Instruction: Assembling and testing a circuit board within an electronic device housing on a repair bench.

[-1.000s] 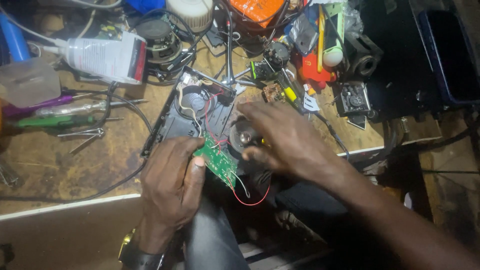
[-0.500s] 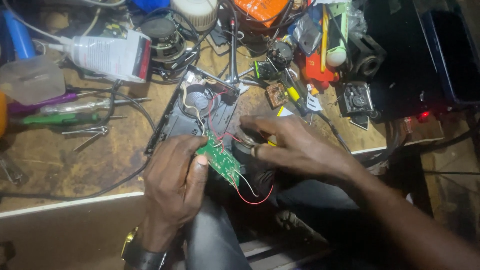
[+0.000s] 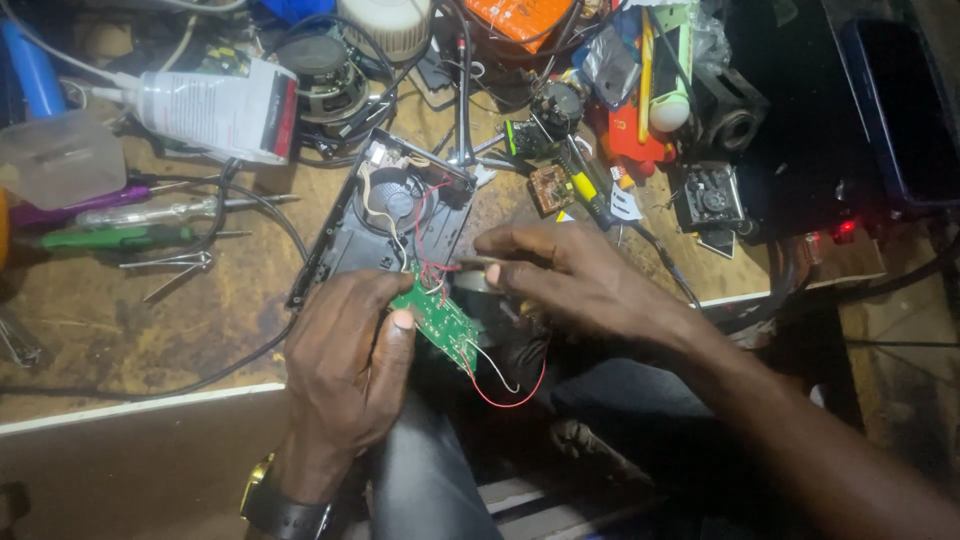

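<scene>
Centrally, a green circuit board (image 3: 437, 322) was pinched by the left hand (image 3: 345, 370), its grip clamped on the board's edge, over a black casing (image 3: 345, 245) on the worktop (image 3: 150, 310). Beside it, the right hand (image 3: 575, 280) was closed on a thin tool (image 3: 480, 262).

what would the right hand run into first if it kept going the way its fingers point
The right hand points left, toward the red wires and open black casing. It would likely meet the wires first, though depth is unclear from this one view.
</scene>
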